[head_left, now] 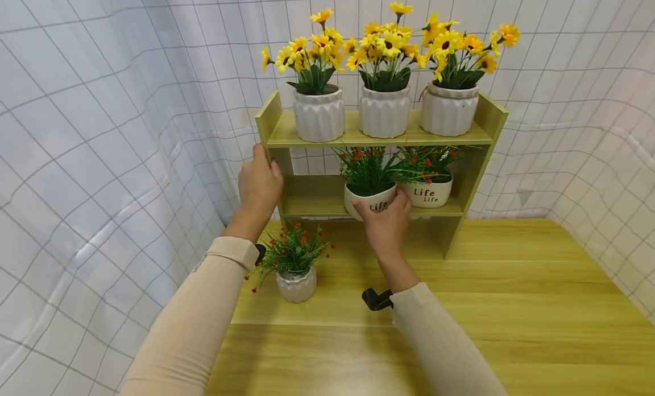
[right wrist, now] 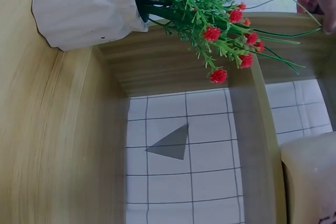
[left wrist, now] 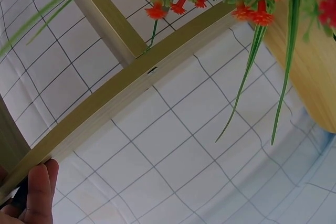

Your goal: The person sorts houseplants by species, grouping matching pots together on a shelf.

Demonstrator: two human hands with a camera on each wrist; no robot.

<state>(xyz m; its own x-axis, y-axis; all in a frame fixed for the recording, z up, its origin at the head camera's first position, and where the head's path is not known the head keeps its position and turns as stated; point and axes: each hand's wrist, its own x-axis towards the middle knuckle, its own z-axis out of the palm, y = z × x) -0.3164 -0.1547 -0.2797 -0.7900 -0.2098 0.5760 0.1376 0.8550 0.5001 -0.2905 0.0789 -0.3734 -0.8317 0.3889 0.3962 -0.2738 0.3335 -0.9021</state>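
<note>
On the wooden shelf's (head_left: 463, 208) lower tier, the right hand (head_left: 386, 222) curls its fingers around a white "Life" pot (head_left: 369, 199) of red flowers. Left hand (head_left: 259, 185) grips the shelf's left side panel.

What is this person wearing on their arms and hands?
Both arms are covered by snug, plain beige sleeves that end at the wrists. The left hand and right hand are bare, with no gloves. A small black device sits under the right wrist, and a similar black piece peeks out at the left wrist.
</note>
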